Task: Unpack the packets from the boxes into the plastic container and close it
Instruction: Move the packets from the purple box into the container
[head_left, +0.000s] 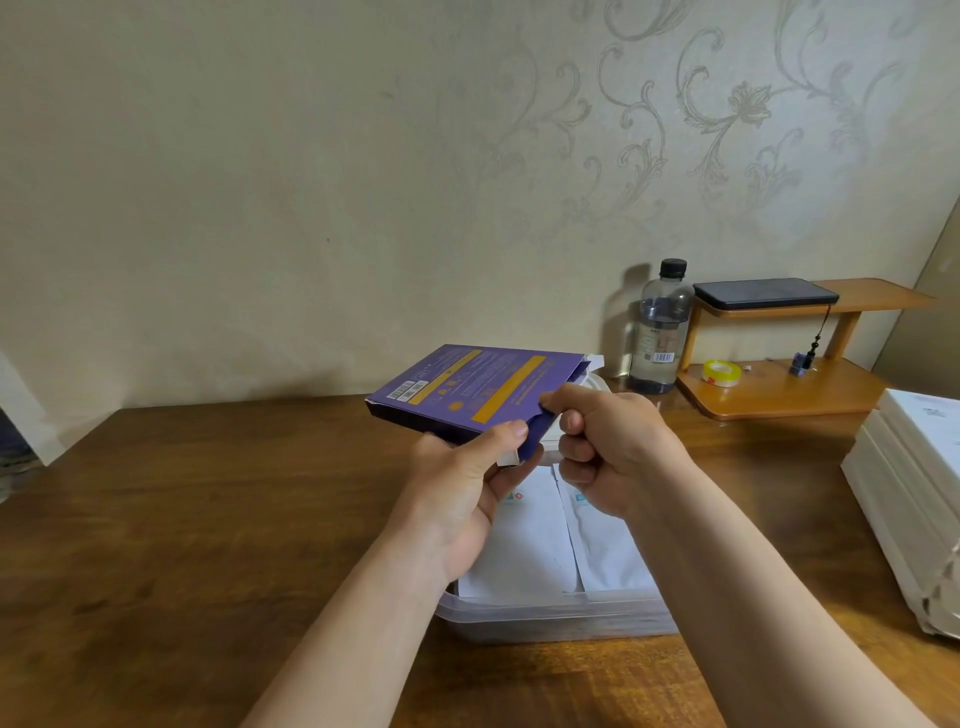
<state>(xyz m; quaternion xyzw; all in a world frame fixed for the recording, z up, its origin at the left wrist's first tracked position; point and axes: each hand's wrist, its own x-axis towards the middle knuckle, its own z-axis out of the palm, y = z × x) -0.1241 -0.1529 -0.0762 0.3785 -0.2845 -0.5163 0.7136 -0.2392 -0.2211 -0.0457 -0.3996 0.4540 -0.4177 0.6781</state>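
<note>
Nearest on the brown tabletop (208, 519) stands the clear plastic container (550, 616), without lid, and inside it lie white packets (524, 540) side by side, partly hidden by the forearms. Above the container both hands hold one purple box (467, 387) with yellow stripes, lifted free of the tabletop and tilted, its open end turned to the right. The left hand (467, 483) has its grip clamped on the near corner of the box, the thumb on top and the fingers under it. The right hand (608, 447) has its fingers curled, and its grip pinches the edge of the box at the open end, where a white flap shows. At the right edge of the tabletop a stack of white boxes (904, 499) lies. Further back, near the wall, a dark-capped bottle (660, 332) stands just beside a small wooden shelf (779, 395); a yellow tape roll (721, 373) is on its lower board and a dark phone (763, 293) on its upper one.
</note>
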